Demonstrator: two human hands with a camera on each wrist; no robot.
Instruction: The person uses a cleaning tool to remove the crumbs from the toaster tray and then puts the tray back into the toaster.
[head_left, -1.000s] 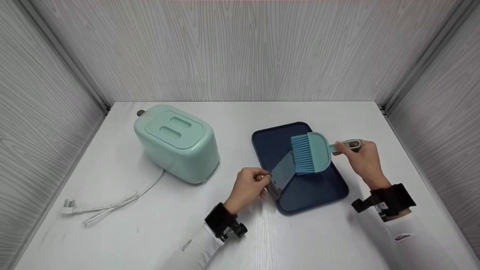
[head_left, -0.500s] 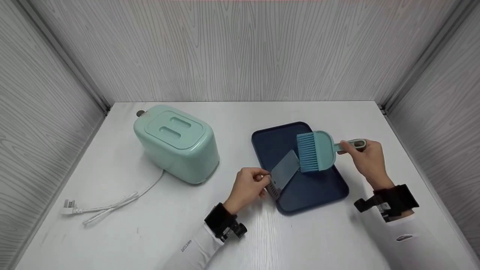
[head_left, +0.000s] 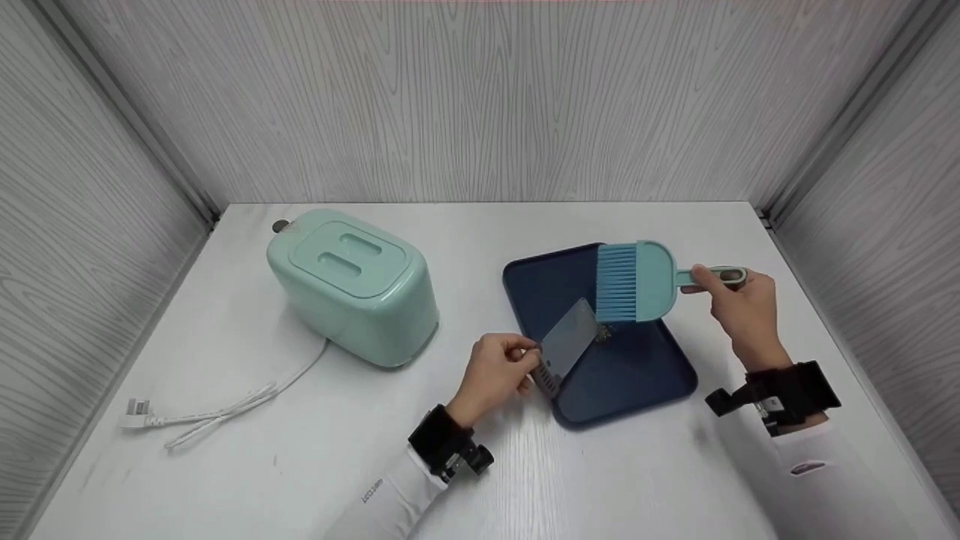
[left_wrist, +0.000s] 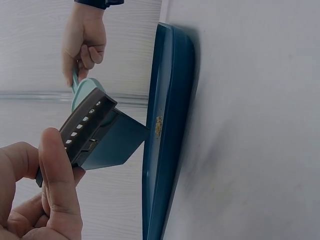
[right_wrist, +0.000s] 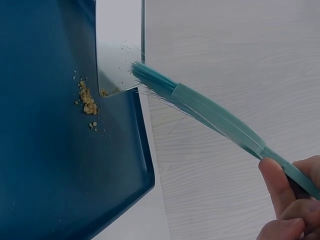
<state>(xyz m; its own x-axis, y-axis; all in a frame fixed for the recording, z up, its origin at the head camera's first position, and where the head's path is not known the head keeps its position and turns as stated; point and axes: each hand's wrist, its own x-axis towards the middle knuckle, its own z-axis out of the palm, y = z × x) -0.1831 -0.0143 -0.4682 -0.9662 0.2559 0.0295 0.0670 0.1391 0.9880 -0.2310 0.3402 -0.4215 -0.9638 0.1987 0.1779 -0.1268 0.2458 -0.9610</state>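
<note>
My left hand (head_left: 496, 373) pinches the dark slotted edge of a toaster crumb tray (head_left: 571, 339), a thin shiny metal plate. The plate slants down over a navy serving tray (head_left: 622, 390); its lower corner is close to a small heap of crumbs (right_wrist: 87, 101). A few crumbs cling near the plate's end in the right wrist view. My right hand (head_left: 744, 311) grips the handle of a teal cleaning brush (head_left: 656, 281). Its blue bristles (right_wrist: 152, 77) are at the far end of the plate, above the serving tray; whether they touch the plate I cannot tell.
A mint-green toaster (head_left: 360, 289) stands on the left of the white table (head_left: 300, 495). Its white cord (head_left: 225, 412) lies bundled in front, ending in a plug (head_left: 136, 414). Wood-grain panels (head_left: 480, 97) close off the back and both sides.
My right hand has moved the brush right and then away toward the back, uncovering crumbs on the serving tray beside the plate's tip. My left hand and the crumb tray have hardly moved.
</note>
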